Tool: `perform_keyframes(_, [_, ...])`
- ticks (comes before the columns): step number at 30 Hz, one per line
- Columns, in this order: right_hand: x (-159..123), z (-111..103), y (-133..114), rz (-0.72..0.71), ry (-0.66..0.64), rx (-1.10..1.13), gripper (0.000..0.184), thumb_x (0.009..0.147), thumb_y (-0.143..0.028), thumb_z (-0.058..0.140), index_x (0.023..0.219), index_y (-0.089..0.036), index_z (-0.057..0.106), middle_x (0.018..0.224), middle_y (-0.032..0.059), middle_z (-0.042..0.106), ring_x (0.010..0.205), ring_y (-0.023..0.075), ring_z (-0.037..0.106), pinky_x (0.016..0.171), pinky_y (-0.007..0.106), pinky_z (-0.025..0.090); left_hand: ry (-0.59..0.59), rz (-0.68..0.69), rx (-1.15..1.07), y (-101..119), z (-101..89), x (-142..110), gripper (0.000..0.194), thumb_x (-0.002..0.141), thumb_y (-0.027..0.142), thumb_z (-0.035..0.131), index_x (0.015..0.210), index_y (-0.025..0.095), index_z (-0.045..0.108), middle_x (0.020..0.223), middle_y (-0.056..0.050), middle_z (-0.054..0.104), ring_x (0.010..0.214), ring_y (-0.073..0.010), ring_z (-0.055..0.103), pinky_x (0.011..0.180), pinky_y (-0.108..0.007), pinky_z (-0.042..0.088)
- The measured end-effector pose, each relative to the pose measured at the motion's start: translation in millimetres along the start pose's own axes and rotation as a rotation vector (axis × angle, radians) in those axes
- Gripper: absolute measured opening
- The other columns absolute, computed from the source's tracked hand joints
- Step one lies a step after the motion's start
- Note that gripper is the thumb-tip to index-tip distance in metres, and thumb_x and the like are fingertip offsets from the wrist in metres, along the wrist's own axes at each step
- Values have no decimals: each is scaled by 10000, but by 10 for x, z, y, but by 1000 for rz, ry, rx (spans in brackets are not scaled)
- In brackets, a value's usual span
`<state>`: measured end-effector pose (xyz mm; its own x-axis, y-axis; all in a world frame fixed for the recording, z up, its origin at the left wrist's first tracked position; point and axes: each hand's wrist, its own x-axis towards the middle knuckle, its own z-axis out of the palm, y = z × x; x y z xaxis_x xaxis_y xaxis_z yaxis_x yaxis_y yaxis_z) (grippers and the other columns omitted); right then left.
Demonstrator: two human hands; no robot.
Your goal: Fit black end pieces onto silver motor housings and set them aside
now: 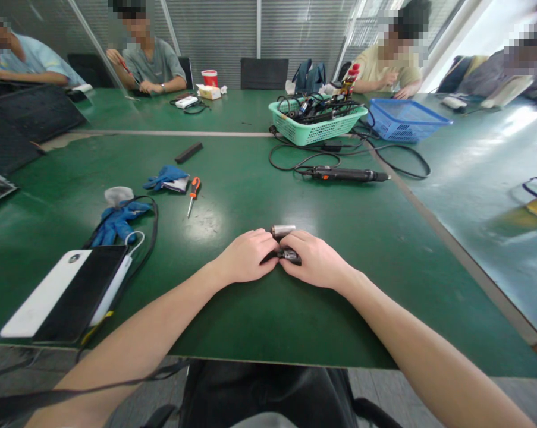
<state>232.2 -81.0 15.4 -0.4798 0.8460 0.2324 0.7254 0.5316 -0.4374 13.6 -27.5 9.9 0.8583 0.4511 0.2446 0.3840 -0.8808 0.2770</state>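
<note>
My left hand (253, 255) and my right hand (313, 257) meet just above the green table (232, 321), fingers curled. Between them they grip a small black and silver object (290, 256), whose exact kind I cannot make out because the fingers cover much of it. A short silver cylinder (283, 230) shows just beyond the fingertips; whether it joins the held object is hidden. To the left lies an orange-and-black screwdriver (194, 193). Farther off to the right rests a black electric screwdriver (346, 174) with its cable.
Blue gloves (116, 223), a white-and-black phone-like slab (67, 292) and a black bar (188, 153) lie at left. Beyond stand a green basket (315, 128) of tools and cables and a blue basket (404, 122). Several people sit around the tables.
</note>
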Motion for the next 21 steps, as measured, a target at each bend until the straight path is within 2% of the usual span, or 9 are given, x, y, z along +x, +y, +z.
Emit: perform_keyframes(21, [12, 125, -41, 1, 54, -146, 45, 879, -204, 584, 917, -199, 607, 980, 94, 648, 949, 246, 599, 844, 374, 518, 4, -35, 19, 31, -15, 4, 145, 898, 289, 599, 977, 168, 602, 977, -82, 636, 919, -234, 580, 824, -375, 503])
